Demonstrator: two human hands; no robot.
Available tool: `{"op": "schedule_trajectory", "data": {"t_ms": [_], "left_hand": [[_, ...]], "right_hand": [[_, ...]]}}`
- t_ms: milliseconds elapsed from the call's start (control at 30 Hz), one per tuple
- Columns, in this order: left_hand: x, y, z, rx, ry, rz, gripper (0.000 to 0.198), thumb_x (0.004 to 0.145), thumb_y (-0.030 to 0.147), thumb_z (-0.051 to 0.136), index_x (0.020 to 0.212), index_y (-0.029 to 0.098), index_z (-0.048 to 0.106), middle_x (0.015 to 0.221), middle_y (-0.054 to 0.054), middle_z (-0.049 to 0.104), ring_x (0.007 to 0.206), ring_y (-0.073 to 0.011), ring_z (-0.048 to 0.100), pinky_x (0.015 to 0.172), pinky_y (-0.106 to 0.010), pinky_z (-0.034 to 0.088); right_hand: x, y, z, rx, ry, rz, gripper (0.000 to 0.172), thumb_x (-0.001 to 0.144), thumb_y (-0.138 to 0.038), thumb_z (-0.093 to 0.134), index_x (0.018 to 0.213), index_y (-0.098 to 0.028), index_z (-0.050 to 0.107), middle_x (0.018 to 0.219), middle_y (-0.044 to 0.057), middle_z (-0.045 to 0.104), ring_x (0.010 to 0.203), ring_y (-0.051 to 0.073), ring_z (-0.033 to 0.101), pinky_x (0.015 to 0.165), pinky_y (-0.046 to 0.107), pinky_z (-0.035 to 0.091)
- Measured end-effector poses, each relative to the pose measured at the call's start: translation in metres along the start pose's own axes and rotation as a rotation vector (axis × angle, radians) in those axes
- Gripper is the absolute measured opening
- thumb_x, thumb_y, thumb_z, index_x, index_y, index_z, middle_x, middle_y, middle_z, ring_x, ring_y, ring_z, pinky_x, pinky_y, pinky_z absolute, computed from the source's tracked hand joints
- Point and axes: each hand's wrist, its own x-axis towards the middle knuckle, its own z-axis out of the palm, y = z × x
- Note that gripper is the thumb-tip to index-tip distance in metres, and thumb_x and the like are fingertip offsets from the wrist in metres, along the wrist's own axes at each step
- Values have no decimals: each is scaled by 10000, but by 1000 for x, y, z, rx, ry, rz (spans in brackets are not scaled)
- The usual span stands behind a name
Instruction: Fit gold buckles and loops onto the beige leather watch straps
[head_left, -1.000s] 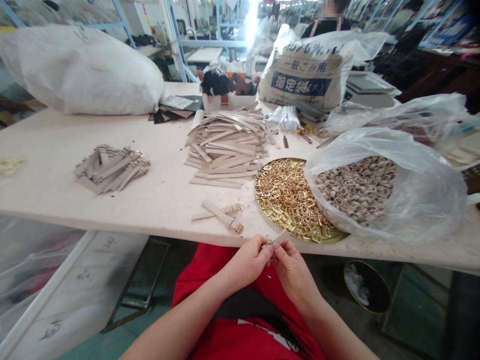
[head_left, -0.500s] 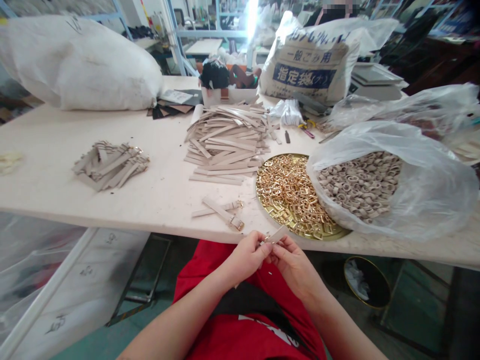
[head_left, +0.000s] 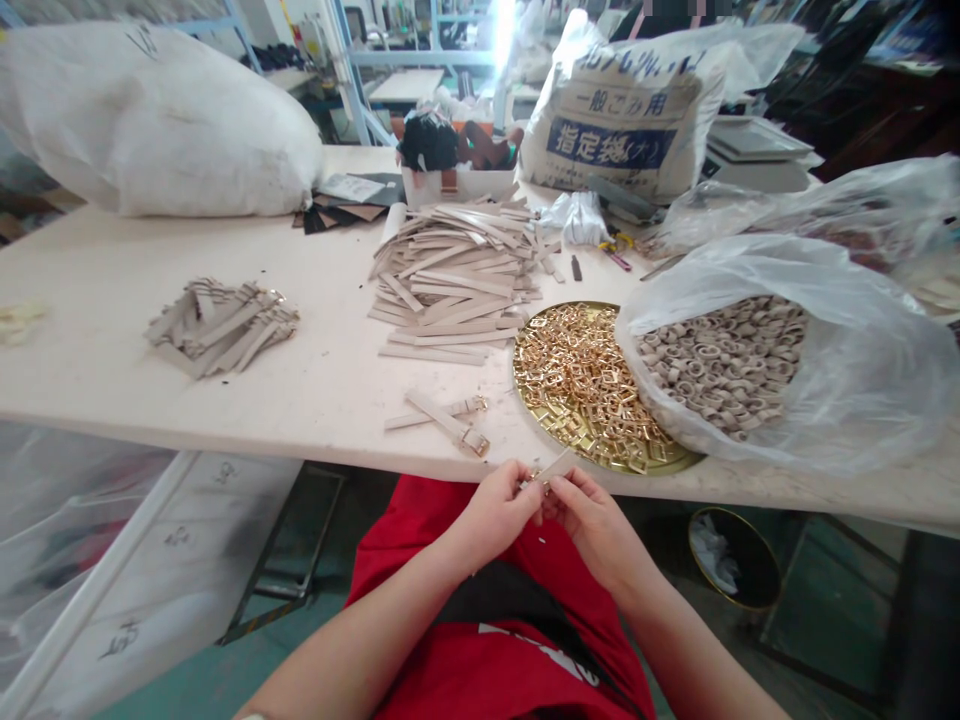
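Just off the table's front edge, my left hand (head_left: 504, 508) pinches a beige strap (head_left: 556, 466) near a small gold buckle (head_left: 534, 476). My right hand (head_left: 586, 515) is closed on the same strap from the other side, its fingertips meeting the left ones. The fingers hide much of the strap and buckle. On the table ahead, two straps with gold buckles (head_left: 450, 420) lie crossed. To the right of them a round gold tray (head_left: 686, 463) bears a heap of gold buckles (head_left: 581, 370).
A clear plastic bag (head_left: 855, 400) of beige loops (head_left: 720, 360) overlaps the tray. Behind lies a pile of plain straps (head_left: 450, 275); buckled straps (head_left: 225, 325) are heaped at left. Large white sacks (head_left: 157, 120) and a printed bag (head_left: 615, 125) stand at the back. A bin (head_left: 735, 560) sits below.
The strap in my hands has tilted slightly and shows as a thinner edge. My right fingers have shifted a little around it; the things on the table have not moved.
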Motion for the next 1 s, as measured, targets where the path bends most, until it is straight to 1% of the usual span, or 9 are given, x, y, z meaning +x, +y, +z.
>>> {"op": "schedule_trajectory", "data": {"t_ms": [100,167,267,367,433,567,633,800,1000], "left_hand": [[0,-6,2,23,46,-15,121,792,260,442,705,182,409,495,69,483,428,-60,393,474,-180,320],[1,-9,3,33,74,-12,119,790,257,443,703,182,412,497,68,486,425,-58,388,473,-180,318],[2,-12,3,53,83,-10,145,797,293,445,707,181,419,496,65,486,432,-63,397,473,-183,319],[2,-13,3,64,73,-7,160,795,314,453,714,180,426,502,63,490,444,-67,407,472,-185,320],[3,-14,4,46,77,-12,151,789,301,456,706,180,422,498,63,486,450,-69,415,476,-186,329],[5,-19,8,6,117,-36,118,765,253,464,688,183,408,471,68,475,458,-75,439,480,-185,341],[5,-21,9,-9,116,-65,107,754,240,468,687,183,406,457,71,476,431,-66,420,461,-178,324],[4,-11,11,-126,58,-179,123,742,238,467,674,182,382,427,79,458,352,-34,313,392,-161,236],[4,-7,12,-247,18,-255,118,733,249,475,709,184,379,428,87,446,332,-31,272,351,-165,161]], "right_hand": [[2,2,-2,-88,23,-22,164,733,-356,621,807,-210,638,732,3,640,640,155,545,654,295,441],[2,4,-5,-318,125,-173,139,728,-329,627,799,-210,641,779,20,632,712,179,544,732,330,424],[-1,6,-10,-713,269,-480,48,700,-255,650,738,-227,643,826,45,601,813,216,524,822,363,377],[-1,6,-13,-868,264,-621,32,691,-215,645,711,-239,640,825,54,587,830,226,522,829,369,373],[1,4,-14,-846,258,-579,22,690,-218,642,698,-232,628,786,44,587,794,221,530,791,361,387],[7,0,-14,-624,140,-241,72,707,-269,629,730,-202,617,718,20,624,713,203,549,713,334,412],[9,-1,-14,-511,101,-134,97,703,-282,634,739,-192,626,713,14,637,714,197,553,712,321,417],[9,1,-15,-264,5,22,97,726,-252,608,792,-200,657,742,-7,657,714,168,563,705,284,423],[10,3,-17,-165,7,72,67,710,-232,623,755,-211,666,720,-21,665,690,158,565,663,262,426]]}}
